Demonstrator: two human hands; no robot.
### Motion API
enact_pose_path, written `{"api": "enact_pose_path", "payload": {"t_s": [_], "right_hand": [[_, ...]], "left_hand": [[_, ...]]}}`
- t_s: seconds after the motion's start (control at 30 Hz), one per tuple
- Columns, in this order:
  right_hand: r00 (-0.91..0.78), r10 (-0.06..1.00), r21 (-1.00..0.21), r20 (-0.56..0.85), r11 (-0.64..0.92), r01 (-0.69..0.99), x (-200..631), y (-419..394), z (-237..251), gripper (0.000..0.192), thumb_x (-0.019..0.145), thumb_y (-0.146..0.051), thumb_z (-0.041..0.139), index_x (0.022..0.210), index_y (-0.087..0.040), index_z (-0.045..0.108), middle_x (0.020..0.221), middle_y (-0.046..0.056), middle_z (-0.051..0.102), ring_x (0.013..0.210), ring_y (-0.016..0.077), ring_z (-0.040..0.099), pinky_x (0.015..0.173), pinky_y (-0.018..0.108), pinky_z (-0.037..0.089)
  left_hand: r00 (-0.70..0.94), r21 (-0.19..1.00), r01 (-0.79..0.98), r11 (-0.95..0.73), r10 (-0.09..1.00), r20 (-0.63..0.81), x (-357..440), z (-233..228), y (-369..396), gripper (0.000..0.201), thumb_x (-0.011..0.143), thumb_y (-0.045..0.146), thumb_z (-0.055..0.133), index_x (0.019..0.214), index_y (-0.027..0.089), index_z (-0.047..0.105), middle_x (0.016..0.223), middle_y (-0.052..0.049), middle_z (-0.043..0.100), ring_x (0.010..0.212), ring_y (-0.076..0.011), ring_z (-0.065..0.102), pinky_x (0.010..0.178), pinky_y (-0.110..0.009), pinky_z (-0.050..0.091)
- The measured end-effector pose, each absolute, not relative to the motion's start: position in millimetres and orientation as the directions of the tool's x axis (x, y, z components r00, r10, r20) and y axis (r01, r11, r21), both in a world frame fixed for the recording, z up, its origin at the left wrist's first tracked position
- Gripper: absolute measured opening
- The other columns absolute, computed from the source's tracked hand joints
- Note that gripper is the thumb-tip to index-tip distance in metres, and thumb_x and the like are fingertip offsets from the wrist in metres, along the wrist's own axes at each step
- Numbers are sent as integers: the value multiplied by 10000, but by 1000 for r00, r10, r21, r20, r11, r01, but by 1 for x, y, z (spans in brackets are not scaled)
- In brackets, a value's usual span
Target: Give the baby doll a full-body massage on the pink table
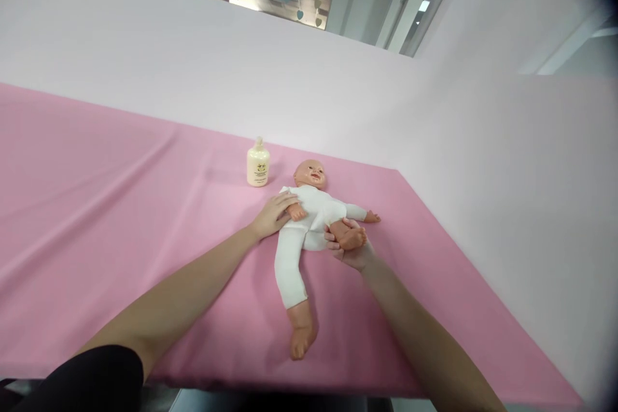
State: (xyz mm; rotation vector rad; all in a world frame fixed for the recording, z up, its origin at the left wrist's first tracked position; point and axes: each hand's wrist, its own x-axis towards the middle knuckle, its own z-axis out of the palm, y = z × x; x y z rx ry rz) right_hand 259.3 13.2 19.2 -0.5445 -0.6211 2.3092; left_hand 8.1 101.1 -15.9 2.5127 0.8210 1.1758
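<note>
Doll (311,212) lies on pink cloth (120,206) (pale wall behind), left hand (273,215) flat, right hand (350,248) fingers gripping its foot.

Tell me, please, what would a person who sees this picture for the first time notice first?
First comes the baby doll in white clothes, lying on its back in the middle of the pink cloth. The left hand rests on the doll's arm and side, and the right hand holds one bent leg by the foot. A cream bottle stands upright just behind the doll's head, near the pale wall.
</note>
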Motion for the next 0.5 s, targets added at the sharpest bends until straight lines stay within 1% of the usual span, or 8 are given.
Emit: {"api": "enact_pose_path", "payload": {"t_s": [0.1, 0.2, 0.37, 0.5], "right_hand": [[-643, 723, -543, -251, -655, -525, 260, 26, 8, 385, 822, -435, 442, 943, -83, 538, 666, 18, 553, 511, 80, 474, 394, 154, 377], [-621, 734, -541, -275, -652, -531, 258, 29, 1, 391, 820, -431, 444, 944, -75, 548, 667, 23, 559, 509, 84, 480, 395, 162, 376], [-596, 743, -558, -303, -646, -521, 254, 25, -1, 380, 834, -430, 425, 935, -89, 560, 665, 17, 559, 506, 92, 489, 394, 179, 374], [-590, 743, -560, -316, -648, -516, 253, 24, 1, 389, 867, -433, 366, 937, -98, 550, 671, 18, 571, 504, 93, 503, 393, 177, 377]], "left_hand": [[575, 381, 448, -809, 587, 569, 9, -18, 103, 370, 896, 268, 427, 1252, 198, 503, 1342, -90, 475, 1333, -260, 287, 1072, -485, 267], [597, 349, 454, -820, 571, 564, 10, -19, 105, 364, 904, 240, 407, 1250, 216, 514, 1340, -75, 476, 1332, -253, 284, 1079, -481, 260], [618, 325, 432, -841, 539, 572, 10, -16, 105, 357, 905, 215, 400, 1239, 224, 523, 1322, -71, 491, 1326, -247, 290, 1084, -483, 252], [633, 324, 432, -842, 538, 556, 9, -16, 106, 354, 906, 208, 396, 1239, 221, 516, 1333, -67, 482, 1326, -245, 289, 1086, -481, 248]]}}
